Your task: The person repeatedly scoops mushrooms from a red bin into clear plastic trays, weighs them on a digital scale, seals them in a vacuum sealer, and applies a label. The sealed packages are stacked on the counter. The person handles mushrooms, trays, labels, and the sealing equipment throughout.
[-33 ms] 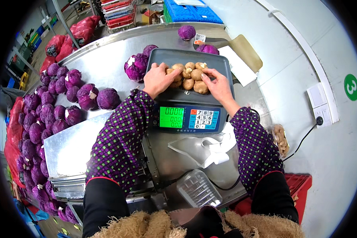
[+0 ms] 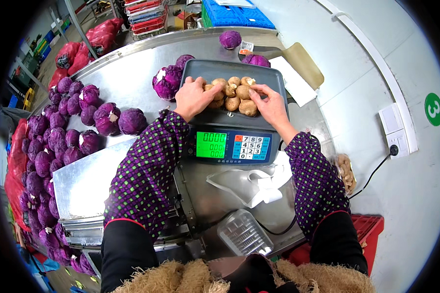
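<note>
reaching over the scale tray [image 2: 274, 80], left hand [image 2: 193, 97] cups and right hand [image 2: 271, 105] pinches mushrooms [image 2: 233, 95].

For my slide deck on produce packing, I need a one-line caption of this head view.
Both hands, left hand and right hand, gather brown mushrooms on a scale tray, red cabbages piled alongside.

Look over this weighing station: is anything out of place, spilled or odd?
Nothing is spilled or damaged. Both hands, left hand and right hand, rest on the mushrooms on the scale tray. One red cabbage lies apart from the pile.
</note>
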### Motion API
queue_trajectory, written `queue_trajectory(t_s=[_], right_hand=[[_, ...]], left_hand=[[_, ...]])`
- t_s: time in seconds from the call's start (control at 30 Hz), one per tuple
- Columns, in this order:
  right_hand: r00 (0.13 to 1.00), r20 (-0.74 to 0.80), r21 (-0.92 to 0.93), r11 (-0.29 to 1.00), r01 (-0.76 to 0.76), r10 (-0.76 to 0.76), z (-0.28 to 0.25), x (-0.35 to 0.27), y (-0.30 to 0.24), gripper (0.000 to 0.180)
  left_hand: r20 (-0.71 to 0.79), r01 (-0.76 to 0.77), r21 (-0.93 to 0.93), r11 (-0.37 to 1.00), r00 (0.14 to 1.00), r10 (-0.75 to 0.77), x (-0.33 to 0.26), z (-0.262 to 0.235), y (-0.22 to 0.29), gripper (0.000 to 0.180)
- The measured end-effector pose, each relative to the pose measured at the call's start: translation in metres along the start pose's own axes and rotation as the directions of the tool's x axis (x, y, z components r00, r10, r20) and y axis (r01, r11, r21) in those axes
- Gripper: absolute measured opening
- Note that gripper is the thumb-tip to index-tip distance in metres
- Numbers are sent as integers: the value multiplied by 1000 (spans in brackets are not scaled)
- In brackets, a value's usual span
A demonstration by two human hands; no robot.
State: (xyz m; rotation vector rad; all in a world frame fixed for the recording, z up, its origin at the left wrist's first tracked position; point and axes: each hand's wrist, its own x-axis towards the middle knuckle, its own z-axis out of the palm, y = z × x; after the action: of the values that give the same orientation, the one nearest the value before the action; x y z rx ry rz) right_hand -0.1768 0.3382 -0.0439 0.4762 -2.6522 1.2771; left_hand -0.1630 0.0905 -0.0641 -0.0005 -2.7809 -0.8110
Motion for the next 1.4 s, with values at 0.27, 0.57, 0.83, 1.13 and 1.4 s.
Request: queue_trajectory(t_s=[0.27, 0.57, 0.83, 1.13, 1.4], right_hand=[[991, -131, -50, 999, 8, -15, 21, 43, 14, 41], [992, -127, -72, 997, 4, -13, 43, 2, -1, 40], [998, 69, -51, 999, -8, 12, 17, 7, -5, 66], [983, 174, -165, 982, 92, -63, -190, -177, -122, 26], [749, -632, -276, 846, -457, 199, -296, -437, -66, 28]], left_hand=[[-142, -125, -289, 949, 986, 87, 16, 5, -2, 63], [-205, -53, -277, 960, 979, -5, -6, 28, 11, 50], [-12, 98, -769, 631, 986, -168, -4, -9, 15, 66], [116, 61, -618, 783, 993, 14, -146, -134, 25, 36], [578, -248, -382, 890, 688, 440, -353, -108, 108, 44]])
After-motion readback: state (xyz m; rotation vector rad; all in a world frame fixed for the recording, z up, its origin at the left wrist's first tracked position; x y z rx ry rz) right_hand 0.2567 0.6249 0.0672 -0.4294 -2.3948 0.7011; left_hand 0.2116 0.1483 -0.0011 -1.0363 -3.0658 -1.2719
